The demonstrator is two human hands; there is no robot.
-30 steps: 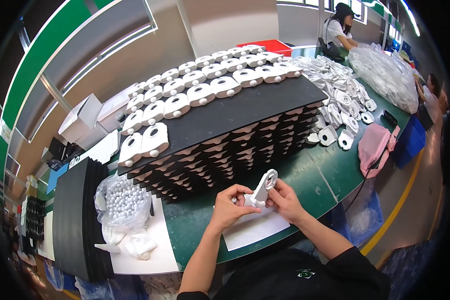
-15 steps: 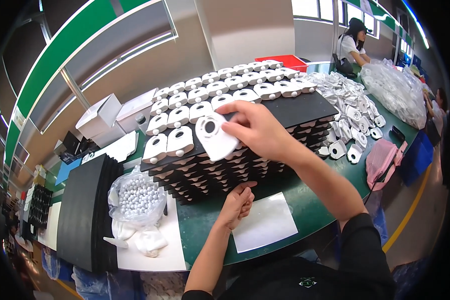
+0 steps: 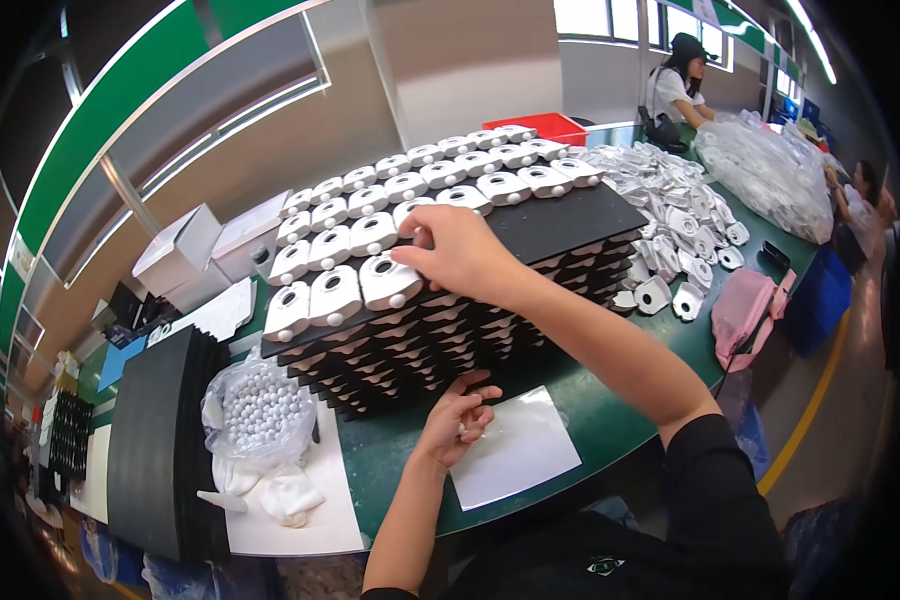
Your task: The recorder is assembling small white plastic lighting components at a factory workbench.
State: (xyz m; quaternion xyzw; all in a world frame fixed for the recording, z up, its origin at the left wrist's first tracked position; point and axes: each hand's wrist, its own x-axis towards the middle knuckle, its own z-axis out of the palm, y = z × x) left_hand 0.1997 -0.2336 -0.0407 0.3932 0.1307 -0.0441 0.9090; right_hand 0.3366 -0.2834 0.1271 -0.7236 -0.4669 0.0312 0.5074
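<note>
You have one view only, worn on your head, looking steeply down and forward over the stack of black trays point(image 3: 440, 345). It sits near, with your forearms entering from below the stack and the green table point(image 3: 610, 420) spreading beyond it.

Clear plastic bag of small white balls point(image 3: 255, 412) at tabletop's left front, white cardboard boxes point(image 3: 178, 250) behind it, large clear bag of white parts point(image 3: 765, 175) far right.
</note>
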